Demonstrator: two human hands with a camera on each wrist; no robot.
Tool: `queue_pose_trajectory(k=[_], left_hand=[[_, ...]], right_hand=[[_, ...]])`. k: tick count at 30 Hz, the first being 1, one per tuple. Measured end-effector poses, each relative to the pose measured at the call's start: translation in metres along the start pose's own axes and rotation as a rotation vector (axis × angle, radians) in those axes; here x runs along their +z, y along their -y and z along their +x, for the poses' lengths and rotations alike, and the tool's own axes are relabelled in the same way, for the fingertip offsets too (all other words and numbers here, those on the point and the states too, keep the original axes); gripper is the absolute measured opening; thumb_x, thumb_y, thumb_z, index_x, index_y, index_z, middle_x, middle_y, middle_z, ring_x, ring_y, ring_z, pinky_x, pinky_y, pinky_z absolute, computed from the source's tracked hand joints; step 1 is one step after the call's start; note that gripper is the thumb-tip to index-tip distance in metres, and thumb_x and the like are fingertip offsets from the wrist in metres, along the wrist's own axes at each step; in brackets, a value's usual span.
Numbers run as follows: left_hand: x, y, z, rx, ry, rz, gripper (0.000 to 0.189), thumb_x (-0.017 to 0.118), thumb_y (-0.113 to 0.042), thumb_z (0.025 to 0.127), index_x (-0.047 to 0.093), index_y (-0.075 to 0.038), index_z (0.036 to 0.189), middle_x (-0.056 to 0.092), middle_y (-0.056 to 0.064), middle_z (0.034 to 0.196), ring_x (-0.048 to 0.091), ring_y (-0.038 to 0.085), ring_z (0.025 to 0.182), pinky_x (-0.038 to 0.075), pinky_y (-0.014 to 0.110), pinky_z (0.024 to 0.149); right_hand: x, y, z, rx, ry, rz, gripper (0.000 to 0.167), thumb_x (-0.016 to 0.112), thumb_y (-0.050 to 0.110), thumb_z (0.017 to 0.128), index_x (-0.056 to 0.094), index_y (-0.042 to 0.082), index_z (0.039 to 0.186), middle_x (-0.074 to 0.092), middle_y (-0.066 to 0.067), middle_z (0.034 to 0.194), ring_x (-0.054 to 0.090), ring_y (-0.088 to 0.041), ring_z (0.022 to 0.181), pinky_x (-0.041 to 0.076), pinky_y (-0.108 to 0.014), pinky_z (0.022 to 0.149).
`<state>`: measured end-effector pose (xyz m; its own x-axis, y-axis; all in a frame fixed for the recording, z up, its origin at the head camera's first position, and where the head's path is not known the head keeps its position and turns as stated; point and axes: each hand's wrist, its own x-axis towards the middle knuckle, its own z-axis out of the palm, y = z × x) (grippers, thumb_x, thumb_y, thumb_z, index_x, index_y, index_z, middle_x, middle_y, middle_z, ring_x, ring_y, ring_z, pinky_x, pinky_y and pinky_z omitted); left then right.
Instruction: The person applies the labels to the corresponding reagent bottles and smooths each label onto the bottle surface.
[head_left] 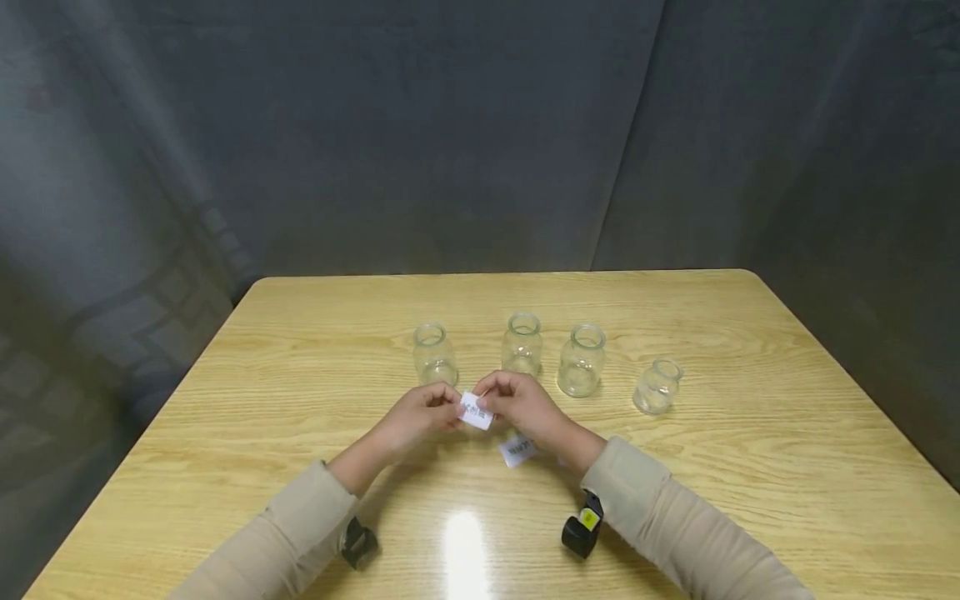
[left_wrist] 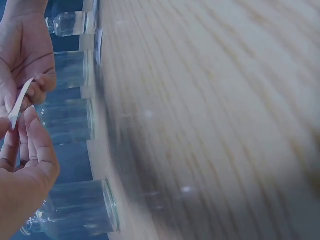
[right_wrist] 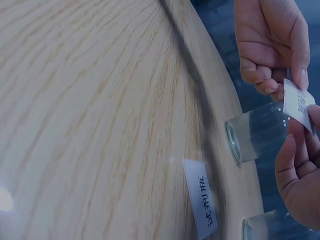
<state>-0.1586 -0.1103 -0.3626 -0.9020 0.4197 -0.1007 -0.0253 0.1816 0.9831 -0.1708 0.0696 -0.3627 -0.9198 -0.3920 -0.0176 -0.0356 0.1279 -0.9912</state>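
a small white label (head_left: pixel 476 411) sits between the two hands, just below the middle of the head view, its printed face turned up toward the camera. the left hand (head_left: pixel 422 419) pinches its left edge between thumb and fingers; the right hand (head_left: pixel 522 406) pinches its upper right side the same way. both grips are narrow, the tips closed on the thin label. in the left wrist view the label shows almost edge-on at the left of the frame; in the right wrist view it is at the right edge, print partly covered by fingers.

just below the right hand, a second label (head_left: pixel 517 451) lies flat on the wooden table (head_left: pixel 225 500), print up. beyond the hands, three larger glass jars stand upright: one (head_left: pixel 435 362) above the left hand, one (head_left: pixel 522 343) behind the right hand, one (head_left: pixel 581 365) to its right. a smaller jar (head_left: pixel 657 389) stands further right. black wrist bands show under both beige sleeves (head_left: pixel 300 517), lower in the frame. a dark curtain (head_left: pixel 450 133) fills the top.
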Motion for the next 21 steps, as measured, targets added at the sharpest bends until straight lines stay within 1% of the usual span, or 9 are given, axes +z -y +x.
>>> queue_pose_trajectory(k=[3, 7, 13, 15, 21], left_hand=[[-0.0006, -0.0013, -0.0009, 0.004, 0.007, 0.006, 0.016, 0.049, -0.006, 0.086, 0.050, 0.008, 0.092, 0.054, 0.009, 0.084, 0.054, 0.021, 0.081, 0.044, 0.041, 0.080], [-0.0022, -0.0016, -0.0017, 0.012, 0.033, 0.009, 0.018, 0.048, -0.008, 0.087, 0.050, 0.009, 0.094, 0.056, 0.009, 0.083, 0.054, 0.017, 0.079, 0.044, 0.042, 0.078], [-0.0031, -0.0020, -0.0028, -0.001, 0.075, 0.009, 0.022, 0.047, -0.011, 0.087, 0.051, 0.010, 0.095, 0.058, 0.008, 0.083, 0.056, 0.018, 0.079, 0.046, 0.035, 0.075], [-0.0033, -0.0017, -0.0031, -0.005, 0.089, 0.004, 0.023, 0.047, -0.010, 0.087, 0.051, 0.010, 0.096, 0.058, 0.009, 0.083, 0.056, 0.018, 0.079, 0.046, 0.033, 0.075], [-0.0043, -0.0013, -0.0035, -0.014, 0.132, -0.024, 0.022, 0.048, -0.008, 0.086, 0.051, 0.012, 0.096, 0.059, 0.010, 0.084, 0.057, 0.019, 0.079, 0.046, 0.033, 0.076]], right_hand=[[-0.0022, -0.0008, -0.0011, 0.011, 0.014, -0.026, 0.011, 0.055, 0.001, 0.080, 0.058, -0.004, 0.090, 0.056, -0.004, 0.076, 0.050, -0.013, 0.067, 0.046, -0.036, 0.065], [-0.0046, -0.0025, -0.0013, 0.012, 0.040, -0.040, 0.011, 0.054, 0.000, 0.081, 0.059, -0.004, 0.089, 0.058, -0.005, 0.080, 0.051, -0.015, 0.069, 0.045, -0.035, 0.065], [-0.0060, -0.0020, -0.0020, 0.013, 0.084, -0.052, 0.011, 0.056, 0.003, 0.081, 0.060, -0.004, 0.088, 0.060, -0.006, 0.082, 0.054, -0.015, 0.071, 0.046, -0.039, 0.068], [-0.0065, -0.0021, -0.0023, 0.010, 0.102, -0.054, 0.011, 0.056, 0.004, 0.081, 0.060, -0.004, 0.087, 0.059, -0.005, 0.081, 0.054, -0.015, 0.072, 0.046, -0.038, 0.068], [-0.0097, -0.0035, -0.0021, -0.021, 0.158, -0.061, 0.013, 0.057, 0.004, 0.080, 0.060, -0.006, 0.088, 0.059, -0.004, 0.080, 0.053, -0.015, 0.073, 0.044, -0.030, 0.066]])
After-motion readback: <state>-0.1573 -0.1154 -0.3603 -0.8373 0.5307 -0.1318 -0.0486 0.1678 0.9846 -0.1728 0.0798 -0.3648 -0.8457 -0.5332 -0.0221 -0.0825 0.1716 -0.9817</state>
